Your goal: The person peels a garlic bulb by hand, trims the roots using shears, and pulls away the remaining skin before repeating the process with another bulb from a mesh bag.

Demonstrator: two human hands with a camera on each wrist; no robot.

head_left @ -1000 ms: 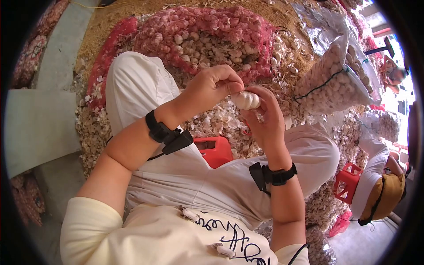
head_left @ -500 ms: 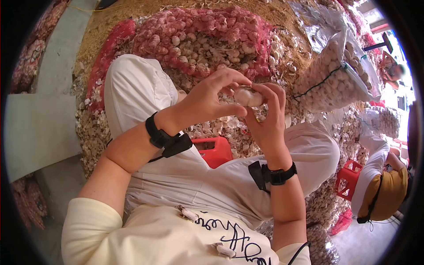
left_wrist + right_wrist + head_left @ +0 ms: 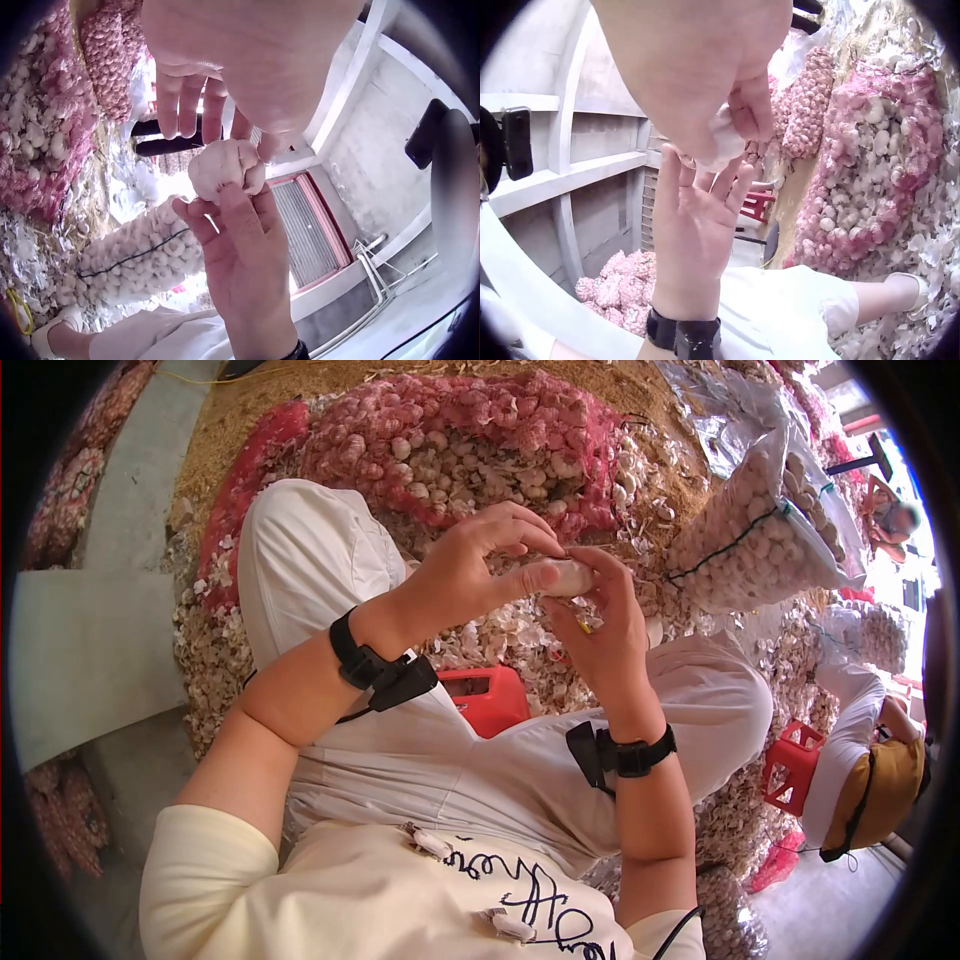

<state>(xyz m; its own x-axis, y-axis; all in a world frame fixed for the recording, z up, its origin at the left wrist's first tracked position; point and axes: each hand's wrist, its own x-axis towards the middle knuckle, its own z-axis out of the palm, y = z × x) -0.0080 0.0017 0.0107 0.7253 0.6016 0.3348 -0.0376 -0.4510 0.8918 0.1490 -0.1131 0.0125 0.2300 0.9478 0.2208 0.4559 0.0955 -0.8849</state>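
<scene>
A whitish garlic bulb is held between the hands over the lap. My right hand pinches it, the thumb pressing its near side in the left wrist view, where the bulb shows a split in its outer skin. My left hand reaches over from the other side with fingers fairly straight, its thumb overlapping the bulb in the head view. From the right wrist, the left palm faces the bulb with fingers extended and slightly spread, while the right hand hides much of it.
Ahead lies a torn pink mesh sack of garlic bulbs. A clear bag of bulbs stands to the right. Loose skins cover the floor, and a red plastic stool shows between the legs. Another person sits at the right.
The left hand's fingers and thumb have spread from a tight pinch at the bulb's edge. The bulb has turned in the right hand, and the left thumb has moved up over it.
</scene>
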